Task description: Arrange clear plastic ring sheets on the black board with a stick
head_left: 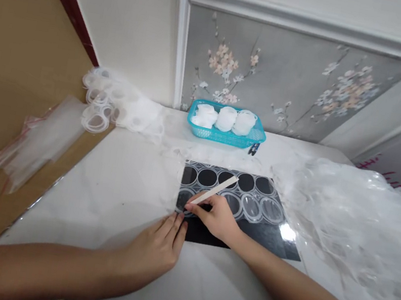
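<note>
My right hand (216, 216) pinches a slim, flat white stick (217, 190), whose upper end points up and to the right. Its lower end, by my fingertips, is too small to make out. Beneath lies a black mat (259, 236) bearing a clear plastic sheet (251, 207) with two rows of round, pale-rimmed shapes. The stick's lower end is over the leftmost shape of the nearer row. My left hand (164, 241) lies with fingers stretched out, the fingertips at the mat's left edge, close beside my right fingertips.
Behind the mat stands a blue basket (221, 137) with stacks of white round pieces. Clear plastic sheeting (357, 222) is heaped at right. At back left are loose plastic rings (96, 117) and cut-out sheets (137, 111). Plastic bags (48, 137) lie by a cardboard surface (18, 63).
</note>
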